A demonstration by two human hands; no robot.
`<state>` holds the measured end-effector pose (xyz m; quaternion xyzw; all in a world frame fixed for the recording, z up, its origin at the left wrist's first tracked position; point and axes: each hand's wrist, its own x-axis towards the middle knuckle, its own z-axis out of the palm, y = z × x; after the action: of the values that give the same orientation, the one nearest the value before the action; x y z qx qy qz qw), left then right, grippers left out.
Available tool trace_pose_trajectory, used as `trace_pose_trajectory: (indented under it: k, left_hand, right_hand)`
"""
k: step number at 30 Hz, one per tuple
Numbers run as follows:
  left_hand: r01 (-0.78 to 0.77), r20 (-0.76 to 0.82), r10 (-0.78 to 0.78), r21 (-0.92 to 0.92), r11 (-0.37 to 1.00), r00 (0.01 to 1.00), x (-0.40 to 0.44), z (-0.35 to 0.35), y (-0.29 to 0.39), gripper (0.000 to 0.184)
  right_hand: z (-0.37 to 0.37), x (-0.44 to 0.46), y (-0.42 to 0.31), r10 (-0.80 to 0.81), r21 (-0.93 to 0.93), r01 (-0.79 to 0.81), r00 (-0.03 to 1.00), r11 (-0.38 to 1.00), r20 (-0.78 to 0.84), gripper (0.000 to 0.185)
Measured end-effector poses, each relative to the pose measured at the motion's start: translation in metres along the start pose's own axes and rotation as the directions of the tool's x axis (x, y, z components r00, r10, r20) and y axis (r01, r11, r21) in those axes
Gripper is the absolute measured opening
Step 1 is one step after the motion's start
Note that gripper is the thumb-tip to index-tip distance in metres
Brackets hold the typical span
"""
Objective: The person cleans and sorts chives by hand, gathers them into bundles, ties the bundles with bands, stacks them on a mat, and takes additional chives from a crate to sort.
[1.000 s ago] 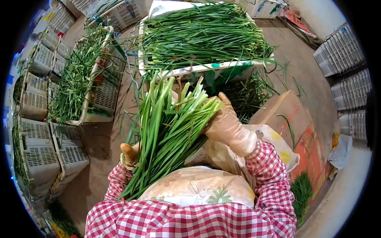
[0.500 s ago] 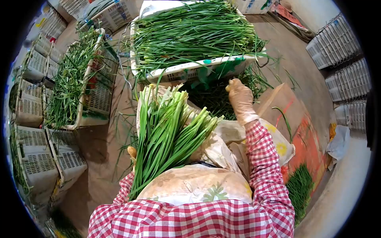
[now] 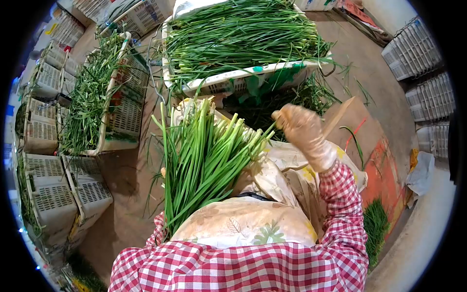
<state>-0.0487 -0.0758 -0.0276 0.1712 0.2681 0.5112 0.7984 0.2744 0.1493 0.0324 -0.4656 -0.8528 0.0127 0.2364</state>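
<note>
The loose bunch of long, flat green leaves with pale stalk ends (image 3: pixel 202 160) lies across the person's lap, on the left side of the dirty cream apron with a leaf print (image 3: pixel 248 224). The left hand (image 3: pixel 163 172) is mostly hidden behind the leaves, so its grip cannot be told, and the right hand (image 3: pixel 302 132), in a tan glove, is up by the stalk ends with bent, blurry fingers that may or may not pinch something. Past the bunch sits a big white plastic crate (image 3: pixel 233 79) full of green leaves.
</note>
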Motion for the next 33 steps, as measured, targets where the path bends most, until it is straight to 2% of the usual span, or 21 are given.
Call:
trace_pose_trajectory:
  k: [1, 3, 4, 6, 7, 9, 10, 11, 12, 13, 14, 17, 20, 22, 24, 26, 28, 29, 31, 32, 33]
  left_hand:
    - [-0.001, -0.003, 0.001, 0.002, 1.0, 1.0, -0.001, 0.001, 0.0, 0.064]
    - [-0.004, -0.003, 0.004, 0.0, 1.0, 1.0, -0.001, 0.003, 0.0, 0.064]
    - [-0.009, -0.008, 0.009, 0.005, 1.0, 1.0, -0.001, 0.004, 0.0, 0.064]
    - [-0.02, -0.009, 0.02, 0.005, 1.0, 1.0, 0.001, 0.006, -0.001, 0.064]
    - [-0.025, -0.011, 0.025, 0.003, 1.0, 1.0, 0.001, 0.006, -0.002, 0.065]
    - [-0.027, -0.013, 0.027, 0.006, 1.0, 1.0, 0.001, 0.008, -0.002, 0.065]
    - [-0.03, -0.014, 0.03, 0.009, 1.0, 0.999, 0.001, 0.008, -0.002, 0.065]
    - [-0.027, -0.014, 0.028, 0.01, 1.0, 1.0, 0.001, 0.008, -0.002, 0.065]
    - [-0.027, -0.014, 0.027, 0.007, 1.0, 1.0, 0.001, 0.008, -0.002, 0.065]
    - [-0.03, -0.013, 0.03, 0.004, 1.0, 0.999, 0.001, 0.008, -0.003, 0.065]
    - [-0.029, -0.012, 0.029, -0.004, 1.0, 0.999, 0.001, 0.007, -0.003, 0.065]
    - [-0.028, -0.004, 0.028, -0.02, 0.999, 1.0, 0.004, 0.007, -0.004, 0.065]
    - [-0.036, 0.009, 0.037, -0.045, 0.998, 0.999, 0.011, 0.006, -0.003, 0.065]
    - [-0.053, 0.016, 0.054, -0.061, 0.997, 0.998, 0.014, 0.005, -0.004, 0.065]
    - [-0.062, 0.03, 0.065, -0.089, 0.994, 0.997, 0.019, 0.004, -0.005, 0.065]
    - [-0.071, 0.051, 0.078, -0.124, 0.99, 0.996, 0.026, 0.002, -0.004, 0.065]
    - [-0.078, 0.076, 0.091, -0.159, 0.984, 0.993, 0.034, 0.001, -0.004, 0.066]
    - [-0.08, 0.088, 0.097, -0.183, 0.98, 0.991, 0.039, 0.001, -0.004, 0.066]
    - [-0.087, 0.112, 0.115, -0.23, 0.969, 0.987, 0.047, 0.001, -0.004, 0.066]
    - [-0.089, 0.122, 0.123, -0.253, 0.963, 0.985, 0.051, 0.001, -0.004, 0.066]
    - [-0.09, 0.132, 0.129, -0.268, 0.959, 0.983, 0.055, 0.0, -0.004, 0.066]
  right_hand:
    - [0.005, 0.006, 0.019, -0.146, -0.071, 0.135, 0.972, 0.988, -0.185, 0.03]
    - [0.005, 0.011, 0.056, -0.195, -0.244, 0.119, 0.927, 0.963, -0.319, 0.021]
    - [0.008, 0.007, 0.082, 0.066, -0.274, -0.139, 0.964, 0.952, -0.259, 0.019]
    - [0.01, 0.0, 0.139, 0.082, -0.518, -0.277, 0.926, 0.809, -0.369, 0.018]
    - [0.006, -0.001, 0.148, 0.454, -0.311, -0.555, 0.823, 0.772, -0.342, 0.021]
    - [0.024, -0.01, 0.142, 0.417, -0.224, -0.501, 0.846, 0.836, -0.333, 0.026]
    - [0.017, -0.011, 0.114, 0.491, 0.114, -0.478, 0.855, 0.871, -0.168, 0.029]
    - [0.009, -0.011, 0.084, 0.549, 0.433, -0.495, 0.836, 0.753, 0.002, 0.033]
    - [-0.014, -0.006, 0.025, 0.467, 0.796, -0.53, 0.805, 0.291, 0.366, 0.035]
    - [-0.016, -0.011, 0.0, 0.348, 0.792, -0.572, 0.802, 0.213, 0.486, 0.034]
    - [-0.005, -0.022, -0.029, 0.276, 0.882, -0.455, 0.869, 0.122, 0.41, 0.033]
    - [0.009, -0.028, -0.085, 0.269, 0.837, -0.537, 0.825, 0.103, 0.496, 0.033]
    - [0.017, -0.027, -0.093, 0.229, 0.855, -0.432, 0.897, 0.287, 0.377, 0.034]
    - [0.009, -0.022, -0.084, 0.204, 0.811, -0.584, 0.8, 0.047, 0.564, 0.034]
    - [0.004, -0.017, -0.075, 0.204, 0.793, -0.604, 0.789, 0.084, 0.58, 0.034]
    - [0.017, -0.021, -0.062, 0.16, 0.825, -0.242, 0.97, 0.511, 0.185, 0.028]
    - [0.02, -0.018, -0.036, 0.139, 0.644, -0.094, 0.99, 0.759, -0.021, 0.017]
    - [0.017, -0.005, -0.016, -0.048, 0.22, 0.088, 0.982, 0.972, -0.183, 0.015]
    - [0.005, 0.016, 0.022, 0.053, 0.196, 0.02, 0.931, 0.98, -0.36, 0.011]
    - [-0.003, 0.025, 0.042, 0.067, -0.116, -0.117, 0.926, 0.986, -0.371, 0.01]
    - [-0.006, 0.033, 0.063, 0.213, -0.113, -0.267, 0.912, 0.957, -0.35, 0.018]
